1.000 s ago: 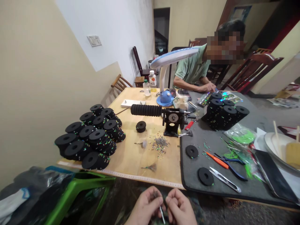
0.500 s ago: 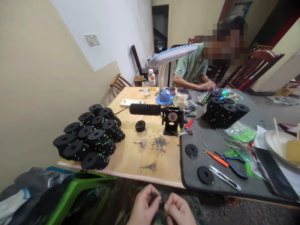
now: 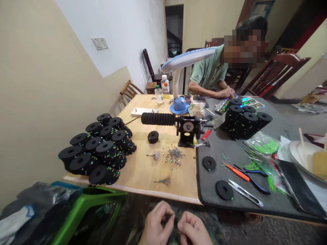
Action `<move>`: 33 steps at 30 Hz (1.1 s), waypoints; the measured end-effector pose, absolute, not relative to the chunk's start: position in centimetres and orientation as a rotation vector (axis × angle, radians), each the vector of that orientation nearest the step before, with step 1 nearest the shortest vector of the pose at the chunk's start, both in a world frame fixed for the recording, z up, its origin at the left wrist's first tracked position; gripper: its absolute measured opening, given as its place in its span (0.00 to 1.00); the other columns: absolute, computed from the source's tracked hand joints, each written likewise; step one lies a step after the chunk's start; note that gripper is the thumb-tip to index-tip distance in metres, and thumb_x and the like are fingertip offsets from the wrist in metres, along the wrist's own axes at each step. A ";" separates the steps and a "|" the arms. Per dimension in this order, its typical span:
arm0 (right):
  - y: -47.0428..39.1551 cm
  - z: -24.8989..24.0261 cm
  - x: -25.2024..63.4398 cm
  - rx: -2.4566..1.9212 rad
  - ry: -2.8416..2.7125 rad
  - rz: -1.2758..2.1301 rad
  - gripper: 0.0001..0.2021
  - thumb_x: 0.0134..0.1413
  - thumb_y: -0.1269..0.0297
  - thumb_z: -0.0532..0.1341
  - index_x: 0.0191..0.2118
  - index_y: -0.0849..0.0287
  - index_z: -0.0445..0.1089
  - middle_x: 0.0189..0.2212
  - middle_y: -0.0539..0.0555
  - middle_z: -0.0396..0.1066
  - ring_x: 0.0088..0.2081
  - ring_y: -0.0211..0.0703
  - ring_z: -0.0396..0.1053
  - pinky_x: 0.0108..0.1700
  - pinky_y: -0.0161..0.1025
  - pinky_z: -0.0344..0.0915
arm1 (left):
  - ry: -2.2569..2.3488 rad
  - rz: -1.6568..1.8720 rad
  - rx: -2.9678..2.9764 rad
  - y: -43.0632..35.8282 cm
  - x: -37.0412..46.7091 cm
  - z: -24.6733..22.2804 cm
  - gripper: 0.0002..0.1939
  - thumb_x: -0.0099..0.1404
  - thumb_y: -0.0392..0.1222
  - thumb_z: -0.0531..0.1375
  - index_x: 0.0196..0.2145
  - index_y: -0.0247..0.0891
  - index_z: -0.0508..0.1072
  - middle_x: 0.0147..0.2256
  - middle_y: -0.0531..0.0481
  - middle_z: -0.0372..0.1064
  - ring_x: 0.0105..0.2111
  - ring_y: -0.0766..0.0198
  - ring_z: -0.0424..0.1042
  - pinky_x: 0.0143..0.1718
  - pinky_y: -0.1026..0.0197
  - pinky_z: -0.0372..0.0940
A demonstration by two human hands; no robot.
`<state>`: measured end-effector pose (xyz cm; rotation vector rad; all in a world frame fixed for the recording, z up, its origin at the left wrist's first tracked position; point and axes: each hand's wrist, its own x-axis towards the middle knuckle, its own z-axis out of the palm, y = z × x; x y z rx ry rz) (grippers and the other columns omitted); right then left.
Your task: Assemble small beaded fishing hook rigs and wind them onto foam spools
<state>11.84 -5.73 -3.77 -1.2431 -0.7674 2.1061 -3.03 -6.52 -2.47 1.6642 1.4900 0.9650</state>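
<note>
My left hand (image 3: 158,223) is below the table's front edge, thumb and fingers pinched; whatever lies between them is too small to make out. Close on its right, my right hand (image 3: 192,228) is pinched in the same way, its fingertips also hiding what they hold. On the wood just beyond lie a small bundle of thin bristles (image 3: 163,181) and a pile of tiny beads (image 3: 175,154). A black foam spool (image 3: 224,190) rests on the grey mat to the right, near metal tweezers (image 3: 246,194). Behind the beads stands a black hand-cranked winder (image 3: 188,131) with a ribbed foam roll (image 3: 158,119).
Stacks of black foam spools (image 3: 104,148) fill the table's left side; more spools (image 3: 245,119) stand far right. An orange-handled tool (image 3: 237,172), pliers (image 3: 259,183) and a dark tray (image 3: 300,187) lie on the mat. A lamp (image 3: 179,105) stands behind. Across sits a co-worker (image 3: 208,76).
My right hand has shifted very slightly left and down. Both hands keep their pinch, and the things on the table stay where they were.
</note>
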 end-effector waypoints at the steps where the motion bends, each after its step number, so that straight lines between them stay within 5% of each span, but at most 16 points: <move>1: -5.8 -3.8 11.8 -1.241 -0.764 2.108 0.20 0.37 0.48 0.65 0.18 0.53 0.55 0.03 0.37 0.51 0.08 0.27 0.42 0.14 0.28 0.36 | 1.489 0.966 1.670 -6.5 -3.0 -2.5 0.06 0.61 0.34 0.58 0.26 0.40 0.68 0.25 0.51 0.66 0.25 0.63 0.67 0.26 0.66 0.61; 13: -5.9 -4.2 11.9 -1.202 -0.713 2.109 0.22 0.36 0.43 0.67 0.20 0.54 0.58 0.03 0.39 0.54 0.07 0.26 0.42 0.13 0.28 0.35 | 1.414 1.016 1.828 -6.4 -3.1 -1.4 0.07 0.61 0.31 0.56 0.28 0.41 0.69 0.25 0.50 0.67 0.26 0.63 0.68 0.27 0.66 0.62; 23: -5.9 -4.6 11.9 -1.252 -0.888 1.987 0.30 0.36 0.29 0.62 0.26 0.54 0.57 0.06 0.40 0.60 0.08 0.27 0.45 0.13 0.27 0.41 | 1.341 0.866 2.104 -6.4 -3.5 -1.4 0.10 0.62 0.28 0.53 0.29 0.40 0.70 0.25 0.47 0.69 0.26 0.62 0.70 0.27 0.66 0.63; 33: -5.6 -4.0 12.1 -1.263 -0.828 1.926 0.28 0.38 0.33 0.64 0.26 0.55 0.59 0.05 0.37 0.56 0.08 0.27 0.42 0.13 0.27 0.37 | 1.278 0.780 1.987 -6.5 -3.3 -1.6 0.09 0.64 0.31 0.52 0.32 0.40 0.70 0.27 0.47 0.68 0.28 0.61 0.69 0.29 0.65 0.62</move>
